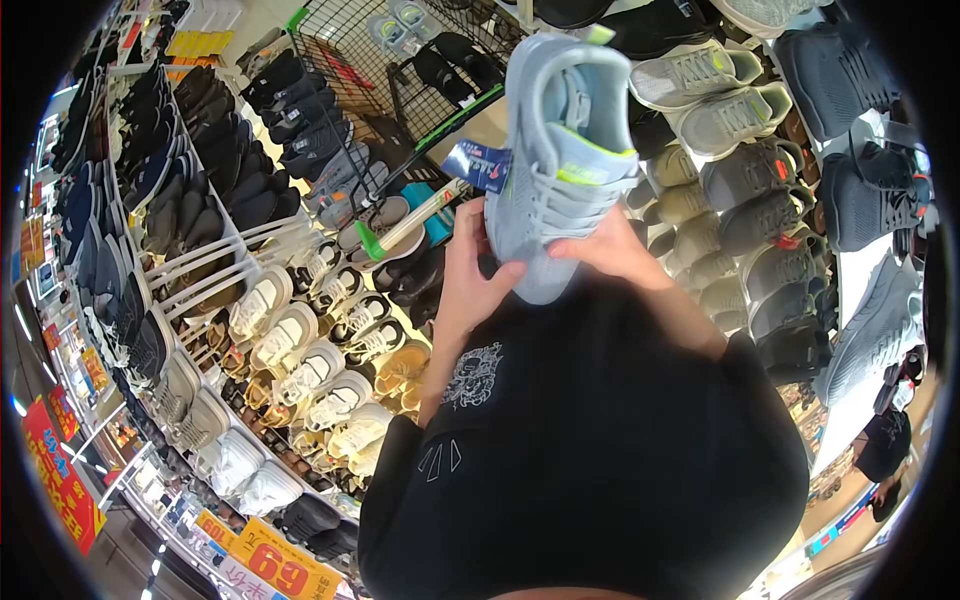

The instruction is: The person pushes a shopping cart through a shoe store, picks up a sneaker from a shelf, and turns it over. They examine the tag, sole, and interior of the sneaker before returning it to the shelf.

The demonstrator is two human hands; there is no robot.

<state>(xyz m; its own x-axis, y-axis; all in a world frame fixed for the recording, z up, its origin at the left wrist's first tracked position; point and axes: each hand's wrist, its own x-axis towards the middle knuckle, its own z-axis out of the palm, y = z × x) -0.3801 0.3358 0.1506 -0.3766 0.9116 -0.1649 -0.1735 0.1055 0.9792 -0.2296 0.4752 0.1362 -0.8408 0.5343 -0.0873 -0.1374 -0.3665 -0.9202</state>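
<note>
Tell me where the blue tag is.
In the head view, the blue tag sticks out left of the grey shoe, just above the left hand.

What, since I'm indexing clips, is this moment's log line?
left hand: holding grey sneaker; right hand: holding same sneaker; blue tag: at sneaker's side; wire cart: shoes inside

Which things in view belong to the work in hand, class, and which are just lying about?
In use:
light grey sneaker, held in left hand and right hand
blue tag at its side

Just nearby:
shopping cart
cream shoes
orange price sign
red sign
</note>
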